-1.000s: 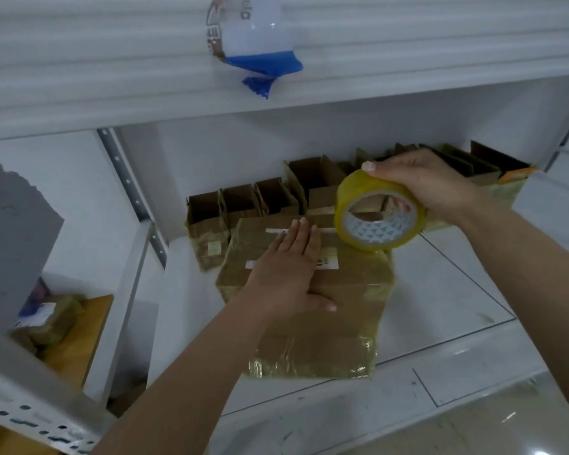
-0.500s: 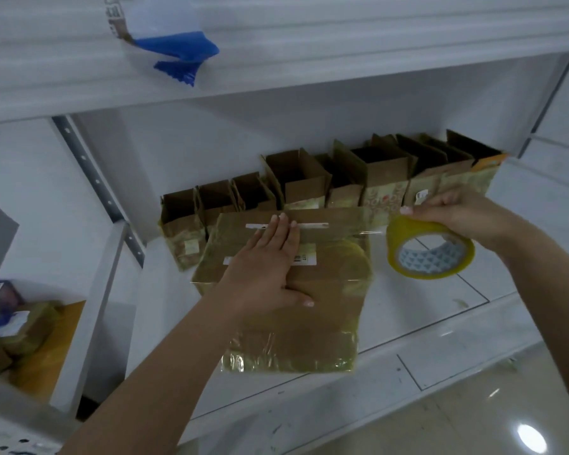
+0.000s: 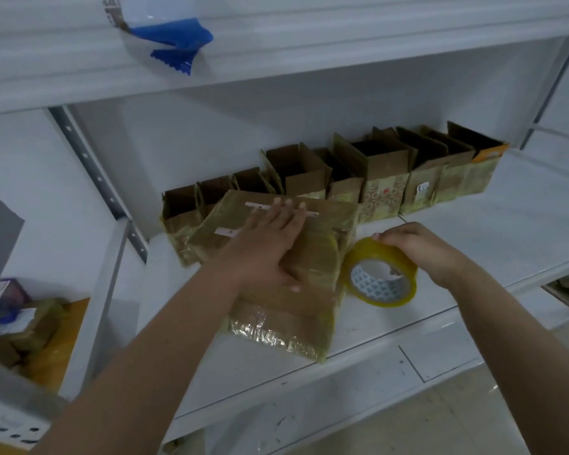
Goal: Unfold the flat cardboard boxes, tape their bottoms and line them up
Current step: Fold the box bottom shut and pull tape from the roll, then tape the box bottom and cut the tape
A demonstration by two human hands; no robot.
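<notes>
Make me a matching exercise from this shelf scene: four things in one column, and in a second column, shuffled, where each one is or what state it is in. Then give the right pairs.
Things:
1. left hand
2. tape roll
3. row of opened boxes
4. blue-and-white bag

Places or states:
A. standing upright along the back of the shelf
B. hanging over the edge of the upper shelf
C. pressed flat on top of the taped box
D. gripped by the right hand, beside the taped box

Pairs: 1-C, 2-D, 3-A, 4-B
</notes>
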